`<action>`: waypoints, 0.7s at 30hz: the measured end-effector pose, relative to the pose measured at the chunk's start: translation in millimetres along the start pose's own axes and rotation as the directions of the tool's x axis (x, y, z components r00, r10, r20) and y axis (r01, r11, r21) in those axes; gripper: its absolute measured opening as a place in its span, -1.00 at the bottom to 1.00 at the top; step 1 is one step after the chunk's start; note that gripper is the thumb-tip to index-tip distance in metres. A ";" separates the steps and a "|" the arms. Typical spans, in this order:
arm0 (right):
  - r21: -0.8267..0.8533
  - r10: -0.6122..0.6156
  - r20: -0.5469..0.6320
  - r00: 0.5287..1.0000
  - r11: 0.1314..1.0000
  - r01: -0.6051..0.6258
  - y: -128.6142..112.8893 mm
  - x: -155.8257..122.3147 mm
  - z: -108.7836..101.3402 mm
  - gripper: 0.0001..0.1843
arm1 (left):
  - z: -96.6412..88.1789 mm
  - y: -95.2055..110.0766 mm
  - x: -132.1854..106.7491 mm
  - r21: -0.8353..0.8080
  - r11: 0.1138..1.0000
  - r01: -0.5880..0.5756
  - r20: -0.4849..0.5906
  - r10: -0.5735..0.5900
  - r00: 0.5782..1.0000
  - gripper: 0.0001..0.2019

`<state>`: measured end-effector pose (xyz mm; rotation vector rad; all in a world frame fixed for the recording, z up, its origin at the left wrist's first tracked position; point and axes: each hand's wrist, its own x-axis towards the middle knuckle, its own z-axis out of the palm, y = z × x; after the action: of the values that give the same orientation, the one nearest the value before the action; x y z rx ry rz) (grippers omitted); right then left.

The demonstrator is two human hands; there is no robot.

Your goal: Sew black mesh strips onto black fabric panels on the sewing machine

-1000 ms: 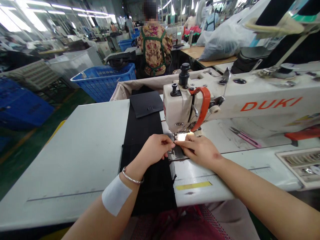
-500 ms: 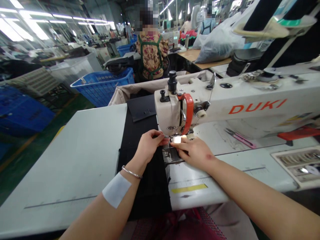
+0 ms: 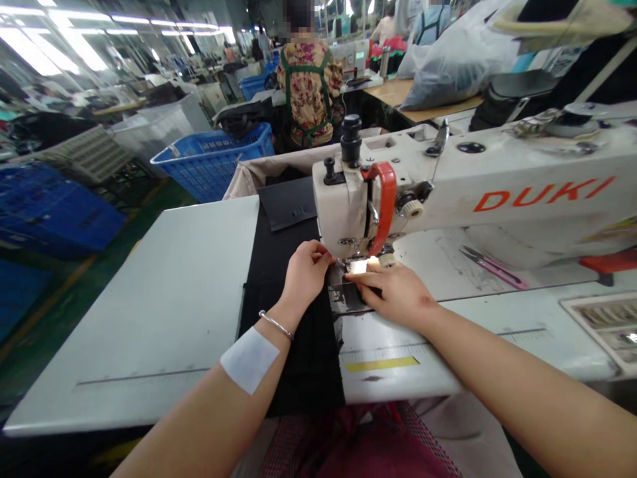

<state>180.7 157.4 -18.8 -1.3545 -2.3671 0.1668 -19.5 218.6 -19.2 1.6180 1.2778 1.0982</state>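
My left hand [image 3: 306, 273] is closed in a pinch just left of the needle area of a white sewing machine [image 3: 341, 209]. What its fingertips hold is too small to make out. Under that hand and wrist a long piece of black fabric [image 3: 293, 372] lies along the machine bed and hangs to the front edge. My right hand [image 3: 395, 292] rests on the bed right of the presser foot, index finger stretched toward the needle, the others loosely bent. A small lamp lights the spot between both hands. The fabric edge at the needle is hidden by my fingers.
Pink-handled thread snips [image 3: 495, 267] lie under the machine arm. Behind the table stand a cloth-lined bin [image 3: 249, 178] and a blue basket [image 3: 209, 166]. A dark flat panel [image 3: 288, 202] lies at the far edge. A person [image 3: 308, 86] sits ahead, back turned.
The view has shifted slightly, so the machine appears larger and farther right. Both hands stay at the needle area, with the left fingers slightly farther forward along the fabric.
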 end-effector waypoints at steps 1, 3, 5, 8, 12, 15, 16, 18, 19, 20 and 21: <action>0.032 -0.006 -0.007 1.000 0.999 0.007 1.4 0.0 0.3 -0.64 | -0.5 0.4 0.9 0.015 1.000 -0.011 -0.016 0.011 1.000 -0.93; 0.091 -0.026 -0.019 0.999 0.995 0.027 2.0 -0.3 -0.8 -0.66 | -2.4 0.8 4.5 0.031 0.998 -0.045 -0.072 0.048 0.996 -0.87; 0.143 -0.063 -0.045 0.997 0.987 0.069 -3.2 -2.2 -4.2 -0.67 | -7.6 3.3 9.5 0.029 0.996 -0.088 -0.171 0.092 0.981 -0.83; 0.242 -0.209 -0.046 0.977 0.946 0.214 -23.6 -11.1 -10.6 -0.55 | -24.8 20.8 11.1 0.013 0.993 -0.116 -0.243 0.116 0.963 -0.82; 0.256 -0.354 0.058 0.934 0.909 0.329 -55.1 -32.3 -7.7 -0.46 | -54.5 63.7 -16.8 0.220 0.952 -0.214 0.242 0.159 0.957 -0.77; 0.201 -0.346 0.016 0.938 0.920 0.336 -64.5 -45.5 1.6 -0.49 | -65.6 74.7 -51.8 0.435 0.792 -0.428 0.536 0.155 0.830 -0.74; 0.187 -0.350 -0.002 0.937 0.920 0.344 -64.8 -48.1 4.1 -0.51 | -66.1 70.5 -61.9 0.469 0.747 -0.471 0.575 0.147 0.805 -0.73; 0.157 -0.359 -0.023 0.933 0.920 0.358 -62.7 -50.1 6.9 -0.56 | -63.6 53.5 -76.1 0.505 0.700 -0.505 0.600 0.136 0.788 -0.71; 0.139 -0.363 -0.027 0.931 0.921 0.363 -60.5 -49.4 7.1 -0.58 | -61.3 43.2 -79.5 0.514 0.689 -0.510 0.598 0.139 0.790 -0.68; 0.117 -0.366 -0.023 0.930 0.923 0.366 -57.5 -47.7 6.8 -0.59 | -58.6 33.2 -80.4 0.519 0.682 -0.515 0.592 0.147 0.792 -0.66; 0.093 -0.367 -0.014 0.930 0.926 0.367 -53.7 -45.2 5.9 -0.59 | -55.5 24.6 -79.0 0.520 0.677 -0.520 0.586 0.160 0.794 -0.64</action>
<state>155.6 91.6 -21.1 -0.8467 -2.5302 0.1691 -74.0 140.1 9.0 2.5814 1.0570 0.3297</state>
